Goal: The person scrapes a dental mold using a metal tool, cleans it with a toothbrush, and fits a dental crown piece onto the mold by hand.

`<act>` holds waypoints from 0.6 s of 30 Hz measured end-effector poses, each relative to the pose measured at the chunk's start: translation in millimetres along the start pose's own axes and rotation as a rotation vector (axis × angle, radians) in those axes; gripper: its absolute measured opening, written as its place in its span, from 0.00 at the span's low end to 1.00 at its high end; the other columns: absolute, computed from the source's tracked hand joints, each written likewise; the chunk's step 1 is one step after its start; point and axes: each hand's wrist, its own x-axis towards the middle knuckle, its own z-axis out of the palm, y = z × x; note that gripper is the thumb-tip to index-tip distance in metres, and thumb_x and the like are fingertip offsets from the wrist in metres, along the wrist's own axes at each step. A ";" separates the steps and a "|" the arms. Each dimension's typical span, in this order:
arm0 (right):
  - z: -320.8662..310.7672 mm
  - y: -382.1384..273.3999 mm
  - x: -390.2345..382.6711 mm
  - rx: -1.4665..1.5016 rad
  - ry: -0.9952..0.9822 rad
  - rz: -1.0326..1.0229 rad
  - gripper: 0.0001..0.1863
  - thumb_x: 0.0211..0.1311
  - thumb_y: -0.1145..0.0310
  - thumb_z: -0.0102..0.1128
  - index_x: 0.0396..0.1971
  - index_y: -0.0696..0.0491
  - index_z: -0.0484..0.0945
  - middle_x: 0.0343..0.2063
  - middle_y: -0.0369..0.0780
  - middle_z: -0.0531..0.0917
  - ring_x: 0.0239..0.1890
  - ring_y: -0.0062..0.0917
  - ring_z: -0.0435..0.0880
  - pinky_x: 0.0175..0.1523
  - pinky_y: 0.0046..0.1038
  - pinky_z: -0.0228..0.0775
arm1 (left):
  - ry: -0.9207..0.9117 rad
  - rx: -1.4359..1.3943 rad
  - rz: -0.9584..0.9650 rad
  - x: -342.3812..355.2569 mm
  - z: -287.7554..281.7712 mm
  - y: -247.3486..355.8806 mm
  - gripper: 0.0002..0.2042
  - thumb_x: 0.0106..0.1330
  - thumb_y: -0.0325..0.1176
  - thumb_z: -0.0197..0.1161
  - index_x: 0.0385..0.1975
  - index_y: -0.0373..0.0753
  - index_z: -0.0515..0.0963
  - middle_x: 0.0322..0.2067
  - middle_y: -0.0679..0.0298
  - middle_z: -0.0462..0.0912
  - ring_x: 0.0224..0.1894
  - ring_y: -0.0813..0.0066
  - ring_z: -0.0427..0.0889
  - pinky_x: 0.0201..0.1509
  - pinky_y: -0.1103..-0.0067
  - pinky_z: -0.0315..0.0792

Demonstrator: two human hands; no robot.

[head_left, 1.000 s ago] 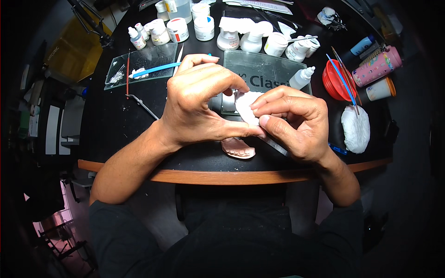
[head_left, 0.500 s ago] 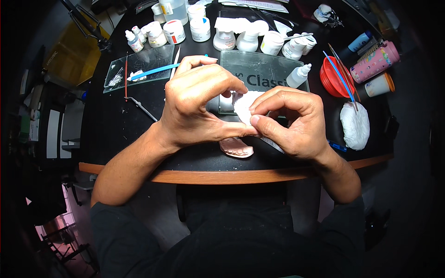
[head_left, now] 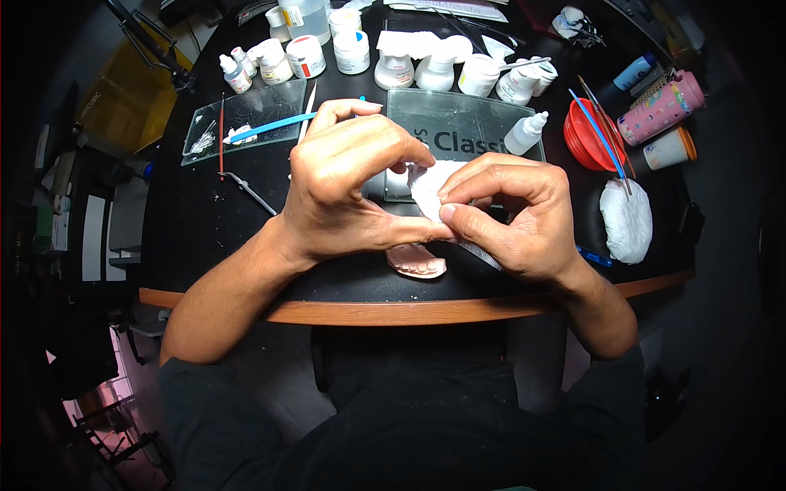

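Note:
My left hand (head_left: pixel 340 184) curves above the desk, its thumb and forefinger holding the edges of a crumpled white tissue (head_left: pixel 424 193). From the other side my right hand (head_left: pixel 524 213) pinches the same tissue between thumb and fingertips. Part of the tissue is hidden behind my right fingers, and whether anything is wrapped in it cannot be seen. Just below my hands, on the black desktop, lies a pinkish dental cast (head_left: pixel 416 262) with a row of teeth. A glass slab (head_left: pixel 491 123) with dark lettering sits beyond my hands.
White jars and bottles (head_left: pixel 352 53) line the back. At left, a second glass slab (head_left: pixel 278 102) bears a blue-handled tool (head_left: pixel 274 127) and white scraps. A dropper bottle (head_left: pixel 526 132), red bowl (head_left: pixel 580 135), white wad (head_left: pixel 626 221) and pink tumbler (head_left: pixel 663 110) stand at right.

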 end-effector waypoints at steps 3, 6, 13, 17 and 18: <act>1.0 1.1 -1.0 0.031 0.007 0.021 0.02 0.60 0.79 0.73 0.32 0.59 0.90 0.33 0.41 0.91 0.32 0.17 0.87 0.32 0.18 0.72 | 0.046 -0.031 0.007 0.7 2.8 -0.6 0.25 0.41 0.51 0.89 0.31 0.42 0.87 0.28 0.72 0.87 0.29 0.78 0.85 0.54 0.70 0.72; 0.6 2.6 -0.1 0.014 0.002 -0.008 0.02 0.60 0.80 0.72 0.32 0.59 0.90 0.33 0.41 0.91 0.32 0.16 0.87 0.32 0.17 0.72 | 0.043 -0.026 0.004 1.3 2.4 -0.6 0.25 0.41 0.51 0.89 0.31 0.42 0.86 0.27 0.72 0.87 0.28 0.78 0.84 0.54 0.70 0.72; 4.2 -0.8 1.1 -0.005 0.045 -0.006 0.01 0.58 0.80 0.72 0.30 0.59 0.89 0.31 0.40 0.90 0.31 0.16 0.87 0.31 0.17 0.75 | 0.057 -0.017 0.012 1.0 4.3 -1.6 0.25 0.41 0.50 0.89 0.33 0.42 0.87 0.29 0.72 0.88 0.29 0.77 0.85 0.54 0.71 0.72; 6.3 -1.9 0.4 -0.003 0.093 0.004 0.01 0.58 0.80 0.73 0.29 0.58 0.89 0.31 0.40 0.90 0.30 0.15 0.87 0.30 0.16 0.75 | 0.059 -0.012 0.017 1.5 3.3 -2.2 0.25 0.42 0.49 0.89 0.35 0.42 0.87 0.30 0.72 0.88 0.30 0.77 0.86 0.54 0.72 0.72; 6.4 -1.6 0.0 0.007 0.102 0.010 0.01 0.58 0.79 0.73 0.29 0.58 0.89 0.31 0.40 0.90 0.30 0.15 0.87 0.29 0.16 0.75 | 0.057 -0.012 0.017 1.6 3.4 -2.0 0.25 0.42 0.49 0.89 0.35 0.42 0.87 0.30 0.72 0.88 0.30 0.77 0.86 0.54 0.72 0.72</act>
